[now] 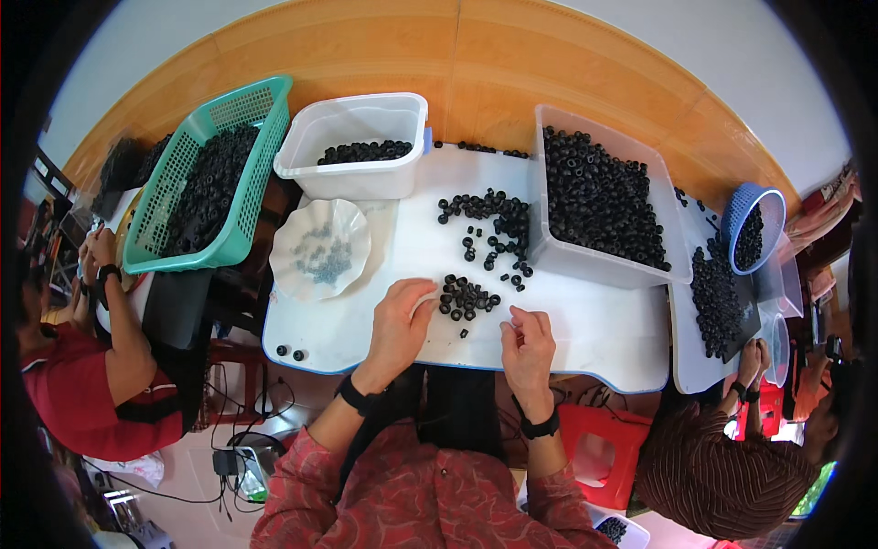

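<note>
Near the front edge of our desk, a small pile of black rings sits apart between our loosely spread left grip and right grip, its closure unclear; far more remain in the translucent tub.

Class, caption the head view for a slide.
Bare left hand and right hand flank a loose cluster of small, round black parts on a white tabletop.

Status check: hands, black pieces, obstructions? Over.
Left hand open, left of small black pile; right hand at its right, grip unclear. Large bin beyond, apparently not blocking.
</note>
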`<control>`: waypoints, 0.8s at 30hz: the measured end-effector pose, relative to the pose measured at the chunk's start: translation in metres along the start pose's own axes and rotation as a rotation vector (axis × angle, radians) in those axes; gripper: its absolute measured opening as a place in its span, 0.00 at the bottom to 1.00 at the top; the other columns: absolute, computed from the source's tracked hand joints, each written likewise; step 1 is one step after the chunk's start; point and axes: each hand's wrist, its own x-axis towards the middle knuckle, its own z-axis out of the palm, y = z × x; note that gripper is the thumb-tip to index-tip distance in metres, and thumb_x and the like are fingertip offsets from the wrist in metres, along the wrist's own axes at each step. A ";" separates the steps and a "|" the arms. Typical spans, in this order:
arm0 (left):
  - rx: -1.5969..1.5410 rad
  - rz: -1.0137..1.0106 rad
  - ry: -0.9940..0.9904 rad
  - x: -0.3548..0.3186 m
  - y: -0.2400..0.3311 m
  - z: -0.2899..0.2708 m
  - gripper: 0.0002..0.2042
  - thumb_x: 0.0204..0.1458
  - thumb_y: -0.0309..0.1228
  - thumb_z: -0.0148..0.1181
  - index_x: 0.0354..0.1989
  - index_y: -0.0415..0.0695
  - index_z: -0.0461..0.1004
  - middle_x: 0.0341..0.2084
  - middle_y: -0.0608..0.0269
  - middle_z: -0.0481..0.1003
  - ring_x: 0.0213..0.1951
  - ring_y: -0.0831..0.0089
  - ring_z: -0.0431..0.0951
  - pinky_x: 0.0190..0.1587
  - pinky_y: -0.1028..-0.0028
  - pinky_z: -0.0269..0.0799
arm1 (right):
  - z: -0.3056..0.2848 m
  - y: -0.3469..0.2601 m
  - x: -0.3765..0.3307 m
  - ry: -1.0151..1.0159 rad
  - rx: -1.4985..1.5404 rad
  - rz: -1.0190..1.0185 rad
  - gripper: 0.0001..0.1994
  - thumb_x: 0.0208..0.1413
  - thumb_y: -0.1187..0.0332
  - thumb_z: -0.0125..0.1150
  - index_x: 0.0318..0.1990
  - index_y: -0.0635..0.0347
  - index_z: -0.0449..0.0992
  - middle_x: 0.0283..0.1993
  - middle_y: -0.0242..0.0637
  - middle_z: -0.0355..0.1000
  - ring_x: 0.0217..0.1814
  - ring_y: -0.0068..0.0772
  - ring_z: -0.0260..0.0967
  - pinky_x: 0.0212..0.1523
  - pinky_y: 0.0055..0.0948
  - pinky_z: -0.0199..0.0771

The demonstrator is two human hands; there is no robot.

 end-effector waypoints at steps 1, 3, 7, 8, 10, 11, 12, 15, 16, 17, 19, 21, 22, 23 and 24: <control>0.002 -0.005 -0.002 -0.006 0.005 0.000 0.10 0.51 0.19 0.59 0.43 0.39 0.76 0.42 0.52 0.75 0.44 0.54 0.76 0.45 0.65 0.73 | 0.001 0.000 0.000 0.011 0.010 -0.001 0.11 0.51 0.81 0.62 0.43 0.65 0.77 0.35 0.40 0.69 0.27 0.29 0.70 0.26 0.25 0.70; 0.120 -0.113 0.027 -0.017 0.016 0.002 0.07 0.47 0.21 0.64 0.36 0.39 0.79 0.34 0.54 0.76 0.40 0.58 0.77 0.40 0.68 0.73 | 0.002 0.002 0.000 0.013 0.004 -0.006 0.11 0.52 0.81 0.62 0.43 0.65 0.77 0.35 0.40 0.69 0.28 0.29 0.70 0.26 0.25 0.70; 0.161 0.018 0.047 -0.035 0.026 0.020 0.07 0.43 0.23 0.67 0.32 0.45 0.78 0.30 0.61 0.72 0.36 0.59 0.71 0.39 0.63 0.65 | 0.004 0.001 0.000 0.011 -0.007 -0.009 0.10 0.52 0.80 0.61 0.43 0.65 0.77 0.35 0.40 0.69 0.27 0.29 0.71 0.26 0.25 0.70; 0.162 0.016 0.048 -0.037 0.028 0.023 0.07 0.43 0.23 0.67 0.32 0.45 0.78 0.30 0.61 0.72 0.36 0.59 0.71 0.39 0.63 0.65 | 0.004 0.001 0.000 0.010 -0.006 -0.010 0.10 0.52 0.80 0.61 0.43 0.65 0.77 0.35 0.40 0.69 0.27 0.29 0.71 0.26 0.25 0.70; 0.191 0.035 0.047 -0.039 0.030 0.027 0.08 0.43 0.23 0.68 0.32 0.44 0.78 0.31 0.61 0.72 0.36 0.59 0.71 0.40 0.63 0.65 | 0.003 0.001 0.000 0.004 -0.022 -0.010 0.10 0.53 0.80 0.61 0.43 0.65 0.77 0.34 0.40 0.69 0.27 0.29 0.71 0.25 0.25 0.69; 0.191 0.035 0.048 -0.041 0.029 0.027 0.08 0.43 0.23 0.68 0.32 0.44 0.78 0.31 0.61 0.72 0.36 0.59 0.71 0.40 0.63 0.65 | 0.003 0.002 -0.001 0.003 -0.021 -0.011 0.10 0.53 0.80 0.61 0.43 0.65 0.77 0.34 0.40 0.69 0.27 0.29 0.71 0.25 0.25 0.69; 0.227 0.041 0.036 -0.043 0.027 0.027 0.08 0.42 0.24 0.68 0.33 0.44 0.78 0.31 0.62 0.72 0.36 0.60 0.71 0.39 0.63 0.64 | 0.003 0.002 -0.001 0.003 -0.018 -0.010 0.09 0.53 0.81 0.61 0.42 0.65 0.77 0.34 0.40 0.69 0.27 0.29 0.71 0.25 0.25 0.69; 0.277 0.057 0.023 -0.045 0.025 0.028 0.10 0.41 0.24 0.69 0.33 0.44 0.77 0.31 0.62 0.72 0.36 0.60 0.71 0.39 0.63 0.63 | 0.003 0.001 0.000 0.001 -0.014 -0.010 0.10 0.53 0.80 0.61 0.43 0.65 0.77 0.33 0.40 0.69 0.27 0.30 0.70 0.25 0.26 0.69; 0.292 0.065 0.023 -0.045 0.026 0.028 0.10 0.41 0.25 0.69 0.33 0.44 0.77 0.30 0.62 0.71 0.35 0.61 0.70 0.39 0.63 0.63 | 0.003 0.000 0.001 -0.003 -0.013 -0.011 0.10 0.53 0.80 0.60 0.43 0.64 0.77 0.33 0.41 0.69 0.27 0.31 0.70 0.25 0.27 0.69; 0.290 0.064 0.023 -0.045 0.026 0.028 0.10 0.41 0.25 0.69 0.33 0.44 0.77 0.30 0.62 0.71 0.35 0.61 0.70 0.39 0.63 0.63 | 0.003 -0.001 0.001 -0.004 -0.015 -0.011 0.10 0.53 0.80 0.60 0.43 0.64 0.77 0.33 0.41 0.69 0.27 0.31 0.70 0.25 0.27 0.69; 0.318 0.068 0.039 -0.043 0.028 0.030 0.10 0.39 0.26 0.71 0.32 0.44 0.78 0.30 0.62 0.72 0.35 0.61 0.71 0.38 0.64 0.63 | 0.005 -0.004 0.005 -0.004 -0.132 -0.062 0.13 0.54 0.79 0.60 0.47 0.59 0.78 0.32 0.40 0.67 0.26 0.34 0.69 0.26 0.30 0.69; 0.345 0.081 0.056 -0.041 0.025 0.033 0.10 0.39 0.27 0.71 0.32 0.45 0.78 0.29 0.63 0.72 0.35 0.62 0.71 0.37 0.65 0.63 | 0.008 -0.008 0.009 -0.022 -0.188 -0.056 0.14 0.55 0.77 0.59 0.49 0.56 0.78 0.32 0.40 0.66 0.26 0.36 0.68 0.26 0.32 0.70; 0.375 0.093 0.069 -0.042 0.024 0.034 0.10 0.39 0.27 0.72 0.31 0.45 0.78 0.29 0.64 0.72 0.35 0.63 0.71 0.37 0.65 0.62 | 0.009 -0.009 0.010 -0.040 -0.241 -0.045 0.15 0.56 0.76 0.59 0.51 0.52 0.78 0.32 0.40 0.65 0.26 0.37 0.68 0.26 0.34 0.70; 0.373 0.091 0.073 -0.041 0.022 0.035 0.10 0.39 0.27 0.72 0.31 0.45 0.78 0.29 0.64 0.72 0.35 0.63 0.71 0.37 0.65 0.62 | 0.009 -0.010 0.011 -0.042 -0.244 -0.049 0.15 0.56 0.76 0.59 0.51 0.52 0.78 0.32 0.40 0.65 0.26 0.37 0.68 0.26 0.34 0.70; 0.373 0.098 0.089 -0.040 0.019 0.037 0.09 0.40 0.28 0.71 0.30 0.46 0.79 0.28 0.65 0.71 0.34 0.63 0.71 0.37 0.65 0.62 | 0.010 -0.011 0.014 -0.082 -0.305 -0.034 0.16 0.56 0.74 0.58 0.52 0.49 0.77 0.32 0.39 0.65 0.26 0.38 0.68 0.26 0.35 0.70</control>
